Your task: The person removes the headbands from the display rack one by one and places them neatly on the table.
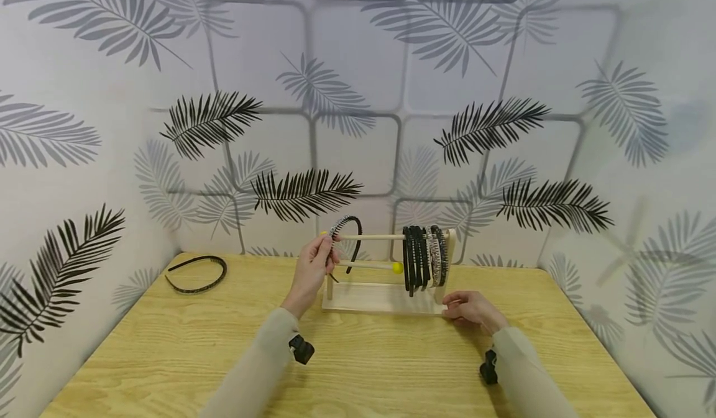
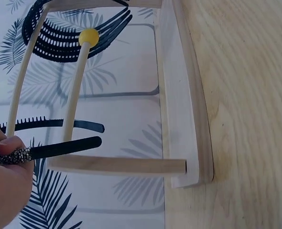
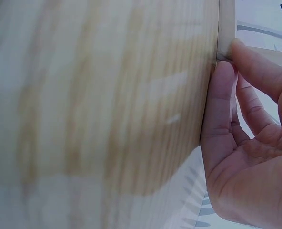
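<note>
A wooden headband rack [image 1: 369, 299] with two horizontal rods stands near the back of the table. My left hand [image 1: 311, 269] pinches a black, glittery headband [image 1: 358, 227] at the rack's left end. In the left wrist view the headband [image 2: 67, 148] straddles the rods, its tips pointing toward the base. Several black and silvery headbands [image 1: 416, 256] hang together at the right end of the upper rod. My right hand [image 1: 474, 309] grips the right front corner of the rack's base; in the right wrist view its thumb and fingers [image 3: 219, 95] meet at that edge.
Another black headband [image 1: 197, 290] lies on the wood-grain table [image 1: 391, 368] at the far left. A yellow ball [image 1: 397, 268] caps the lower rod. Leaf-patterned walls [image 1: 358, 151] close off the back and sides.
</note>
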Demonstrator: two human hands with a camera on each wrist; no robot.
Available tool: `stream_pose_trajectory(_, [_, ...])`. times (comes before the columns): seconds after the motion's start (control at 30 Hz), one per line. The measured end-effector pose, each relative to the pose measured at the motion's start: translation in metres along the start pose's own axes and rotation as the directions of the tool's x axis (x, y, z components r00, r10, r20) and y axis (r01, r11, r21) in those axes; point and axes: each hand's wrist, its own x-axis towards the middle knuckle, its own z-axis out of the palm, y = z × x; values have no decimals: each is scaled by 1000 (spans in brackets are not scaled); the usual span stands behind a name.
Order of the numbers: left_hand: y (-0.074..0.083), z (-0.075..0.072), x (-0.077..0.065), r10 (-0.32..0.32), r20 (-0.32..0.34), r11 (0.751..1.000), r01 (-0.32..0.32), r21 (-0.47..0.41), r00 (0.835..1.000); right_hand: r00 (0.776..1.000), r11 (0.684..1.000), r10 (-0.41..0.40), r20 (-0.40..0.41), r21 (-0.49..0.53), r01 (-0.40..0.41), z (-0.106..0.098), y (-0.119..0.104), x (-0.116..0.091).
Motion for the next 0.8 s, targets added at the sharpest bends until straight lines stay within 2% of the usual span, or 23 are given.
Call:
stream_pose_trajectory(0.13, [2,-6,2,12,-18,1000,-12,12,1000,1000,1000,1,-7,-6,-1,0,1,0])
stream_pose_trajectory(0.43, [1,-18,7,-3,-32,1000,3,24,999,1000,999,-6,-22,-33,5,-1,1,-3])
stream_pose_trajectory(0.8, [1,-25,6,-11,-68,1000,12,16,998,1000,999,-11,-24,-39,10,1,-2,-2])
